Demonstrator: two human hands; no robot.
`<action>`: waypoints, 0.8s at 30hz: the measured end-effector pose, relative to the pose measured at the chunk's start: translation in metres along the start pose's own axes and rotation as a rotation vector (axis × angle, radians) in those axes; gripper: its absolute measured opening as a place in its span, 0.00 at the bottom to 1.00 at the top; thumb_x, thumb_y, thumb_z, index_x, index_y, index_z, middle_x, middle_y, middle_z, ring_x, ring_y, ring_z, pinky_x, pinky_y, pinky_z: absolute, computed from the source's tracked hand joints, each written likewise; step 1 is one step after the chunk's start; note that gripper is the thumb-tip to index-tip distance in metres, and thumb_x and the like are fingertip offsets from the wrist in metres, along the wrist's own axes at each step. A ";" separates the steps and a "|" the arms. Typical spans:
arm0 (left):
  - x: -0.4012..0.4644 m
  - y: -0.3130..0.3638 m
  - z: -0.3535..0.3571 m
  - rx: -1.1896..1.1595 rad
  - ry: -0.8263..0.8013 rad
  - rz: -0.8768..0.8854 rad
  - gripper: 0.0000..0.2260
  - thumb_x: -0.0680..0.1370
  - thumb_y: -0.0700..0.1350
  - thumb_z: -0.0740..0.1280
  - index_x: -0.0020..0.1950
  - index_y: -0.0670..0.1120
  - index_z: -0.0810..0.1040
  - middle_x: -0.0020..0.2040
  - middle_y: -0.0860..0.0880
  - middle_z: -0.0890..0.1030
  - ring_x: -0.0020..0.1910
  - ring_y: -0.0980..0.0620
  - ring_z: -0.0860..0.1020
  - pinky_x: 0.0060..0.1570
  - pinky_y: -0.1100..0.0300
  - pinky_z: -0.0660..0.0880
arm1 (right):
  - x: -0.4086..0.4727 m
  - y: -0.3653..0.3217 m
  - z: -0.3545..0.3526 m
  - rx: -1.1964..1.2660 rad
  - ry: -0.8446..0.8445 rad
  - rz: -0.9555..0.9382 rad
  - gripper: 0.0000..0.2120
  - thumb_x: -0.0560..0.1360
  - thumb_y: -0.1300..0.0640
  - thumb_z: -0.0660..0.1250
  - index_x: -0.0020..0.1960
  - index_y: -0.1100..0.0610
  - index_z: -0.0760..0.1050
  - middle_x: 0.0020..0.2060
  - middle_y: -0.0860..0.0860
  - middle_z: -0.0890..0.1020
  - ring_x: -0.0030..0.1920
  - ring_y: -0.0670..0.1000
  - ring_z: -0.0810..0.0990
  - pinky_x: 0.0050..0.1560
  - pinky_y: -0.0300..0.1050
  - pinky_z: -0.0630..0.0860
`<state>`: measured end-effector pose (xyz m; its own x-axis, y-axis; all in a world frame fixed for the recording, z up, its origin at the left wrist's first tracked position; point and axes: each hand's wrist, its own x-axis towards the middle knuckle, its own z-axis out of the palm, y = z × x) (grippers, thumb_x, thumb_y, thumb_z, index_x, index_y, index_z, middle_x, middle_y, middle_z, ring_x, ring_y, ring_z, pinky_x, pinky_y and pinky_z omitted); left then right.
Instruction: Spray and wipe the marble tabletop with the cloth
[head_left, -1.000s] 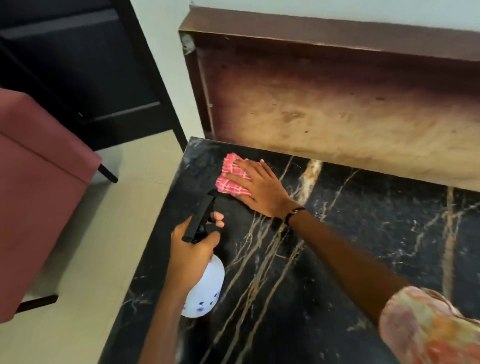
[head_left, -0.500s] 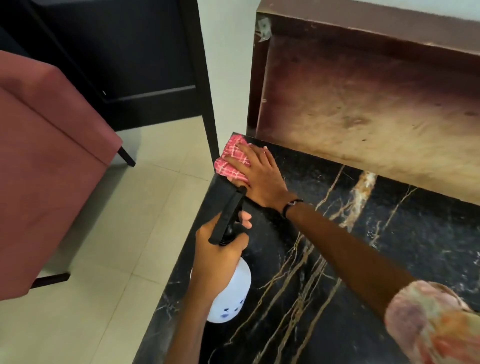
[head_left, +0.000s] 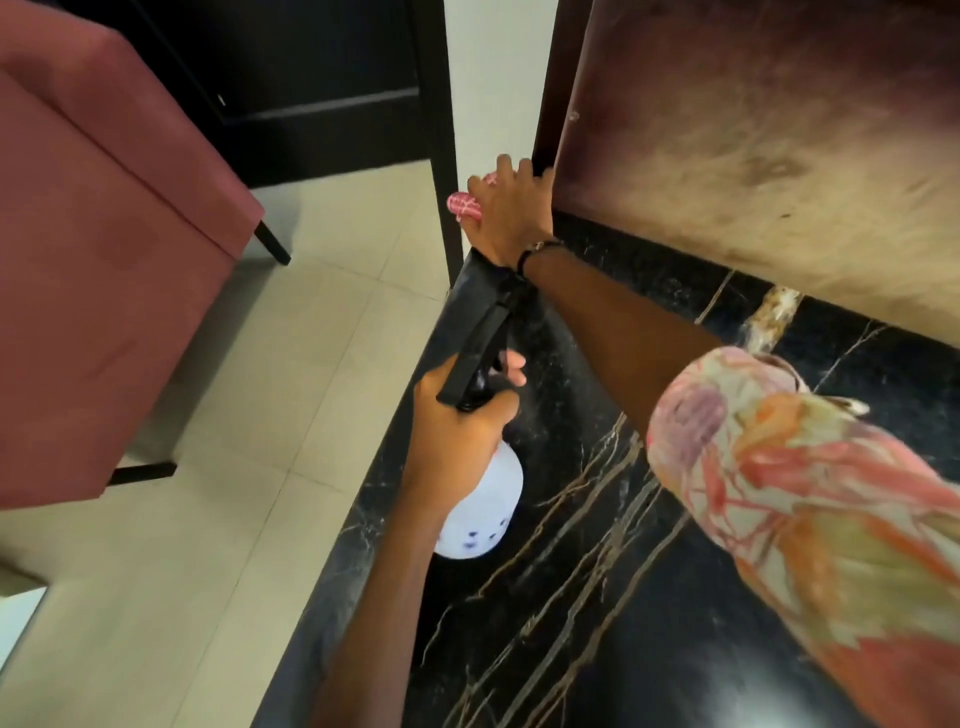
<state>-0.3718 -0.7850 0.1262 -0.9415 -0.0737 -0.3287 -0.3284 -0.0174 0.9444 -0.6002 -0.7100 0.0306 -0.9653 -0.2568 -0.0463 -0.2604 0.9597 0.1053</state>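
The black marble tabletop (head_left: 597, 597) with gold veins fills the lower right. My right hand (head_left: 506, 213) presses a pink checked cloth (head_left: 464, 206) at the tabletop's far left corner, beside the wooden panel; most of the cloth is hidden under the hand. My left hand (head_left: 457, 441) grips a white spray bottle (head_left: 485, 512) with a black trigger head (head_left: 480, 353), held over the table's left edge, its nozzle pointing toward the right wrist.
A worn brown wooden panel (head_left: 753, 156) stands along the table's far edge. A dark red upholstered chair (head_left: 93, 260) sits on the tiled floor (head_left: 208, 519) to the left. Dark furniture with a black leg (head_left: 441, 156) stands behind the corner.
My right hand slid the cloth further to the far left corner, against the wooden panel. The view swung left and closer. The left hand kept holding the bottle.
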 end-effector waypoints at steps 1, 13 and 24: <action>-0.002 0.000 0.001 -0.001 0.003 -0.001 0.10 0.73 0.28 0.63 0.48 0.39 0.80 0.41 0.46 0.81 0.23 0.60 0.73 0.25 0.72 0.67 | -0.006 0.000 0.004 0.056 0.003 0.013 0.23 0.78 0.42 0.55 0.69 0.51 0.66 0.69 0.59 0.66 0.67 0.63 0.66 0.67 0.63 0.61; -0.003 -0.003 0.000 0.038 0.030 -0.024 0.15 0.74 0.32 0.65 0.38 0.53 0.77 0.26 0.60 0.79 0.24 0.60 0.74 0.26 0.70 0.71 | -0.071 0.016 0.037 0.258 0.221 -0.227 0.24 0.77 0.41 0.59 0.71 0.46 0.68 0.71 0.58 0.68 0.69 0.62 0.67 0.72 0.62 0.58; -0.013 -0.004 -0.004 -0.025 0.013 0.037 0.14 0.73 0.28 0.63 0.45 0.47 0.79 0.33 0.57 0.81 0.24 0.59 0.73 0.25 0.70 0.68 | -0.028 -0.009 0.022 0.274 0.164 0.139 0.24 0.78 0.45 0.59 0.73 0.49 0.63 0.74 0.56 0.61 0.72 0.60 0.61 0.73 0.61 0.56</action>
<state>-0.3581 -0.7880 0.1262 -0.9518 -0.0874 -0.2939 -0.2914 -0.0396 0.9558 -0.5708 -0.7094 0.0095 -0.9870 -0.1151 0.1120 -0.1333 0.9761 -0.1718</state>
